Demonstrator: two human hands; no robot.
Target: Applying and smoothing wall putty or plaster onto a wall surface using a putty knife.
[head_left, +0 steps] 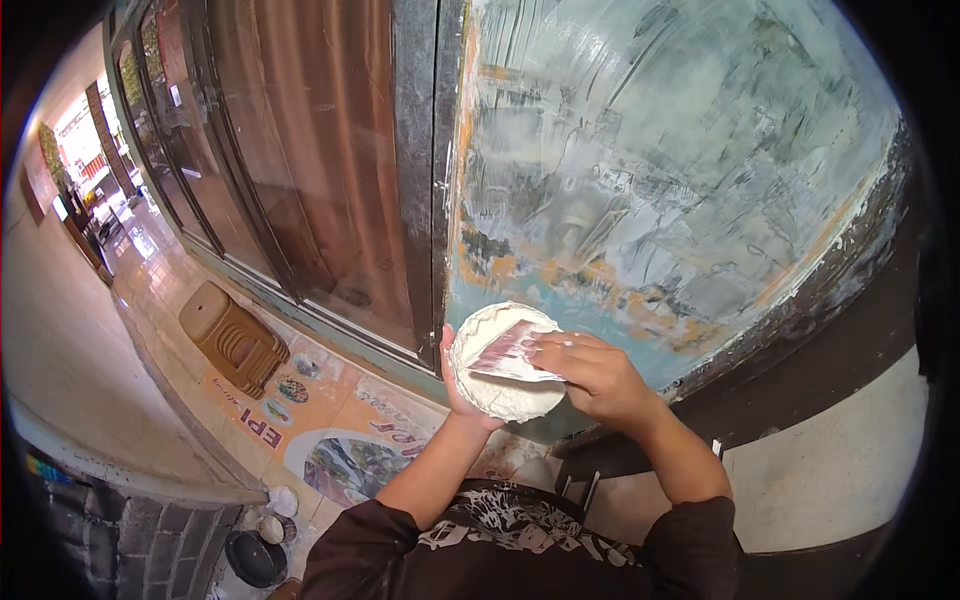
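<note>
A round tub (462,388) of creamy white putty is held in front of me, its rim crusted with the paste. My left hand (450,368) supports the tub from its left side and below; most of those fingers are hidden under it. In my right hand (592,372) is a flat, wide putty scraper (503,352), smeared with white. Its blade lies over the putty inside the tub, and my fingers are closed round its near right end. Just beyond the tub stands a wall panel (640,180) with patchy pale green, grey and orange smears.
Left of the panel is a dark-framed window (320,170) with a brown curtain behind glass. Stacked brown plastic stools (232,338) stand on the tiled floor beside a printed banner (350,462). A black basin (256,560) sits at the lower left, by a grey block wall (150,535).
</note>
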